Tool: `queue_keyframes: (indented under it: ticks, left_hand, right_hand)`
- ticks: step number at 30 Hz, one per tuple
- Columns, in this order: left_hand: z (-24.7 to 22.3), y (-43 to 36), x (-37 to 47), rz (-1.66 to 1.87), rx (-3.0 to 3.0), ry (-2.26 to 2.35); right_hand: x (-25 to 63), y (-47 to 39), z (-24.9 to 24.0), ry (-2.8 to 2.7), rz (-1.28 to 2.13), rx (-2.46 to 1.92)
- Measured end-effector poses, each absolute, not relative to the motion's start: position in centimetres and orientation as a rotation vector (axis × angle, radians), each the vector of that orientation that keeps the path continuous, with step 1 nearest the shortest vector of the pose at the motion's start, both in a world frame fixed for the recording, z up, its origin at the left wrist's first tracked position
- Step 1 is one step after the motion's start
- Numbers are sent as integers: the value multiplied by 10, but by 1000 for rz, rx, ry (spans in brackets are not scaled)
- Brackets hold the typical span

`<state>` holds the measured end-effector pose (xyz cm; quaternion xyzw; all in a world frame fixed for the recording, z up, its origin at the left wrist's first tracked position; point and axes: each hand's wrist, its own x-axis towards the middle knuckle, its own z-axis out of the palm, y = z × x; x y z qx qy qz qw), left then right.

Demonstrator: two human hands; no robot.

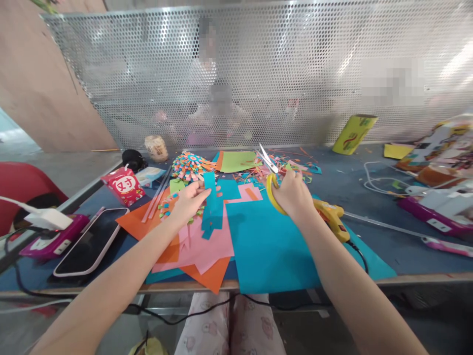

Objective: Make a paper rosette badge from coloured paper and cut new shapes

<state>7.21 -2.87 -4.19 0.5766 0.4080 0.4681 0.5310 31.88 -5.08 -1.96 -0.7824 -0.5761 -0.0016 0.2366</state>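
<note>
Between the thumb and fingers of my left hand (192,199) is a blue paper strip (212,204), held upright above pink paper (210,251). My right hand (291,195) grips scissors (271,180) by their yellow handles, the blades pointing up and away with their tips parted. A large blue sheet (273,246) lies below and between my hands. Just beyond my left hand sits a fringed ball of multicoloured paper (190,165). A second fringed paper piece (170,207) is partly covered by that hand.
Paper scraps (291,167) lie behind the scissors. A yellow glue gun (330,217) with a black cord rests by my right forearm. At left are a phone (92,241), a purple power strip (55,239) and a red packet (123,185). A perforated metal panel (258,74) closes the back.
</note>
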Motion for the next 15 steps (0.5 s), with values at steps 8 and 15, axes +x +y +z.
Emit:
queue_keyframes:
  ticks: [8, 15]
  left_hand:
    - [-44, -28, 72, 1276, 1383, 1045]
    - [-37, -30, 70, 1341, 1310, 948]
  right_hand:
    - [324, -41, -24, -1679, 101, -2110]
    - [301, -50, -33, -2008, 279, -1613]
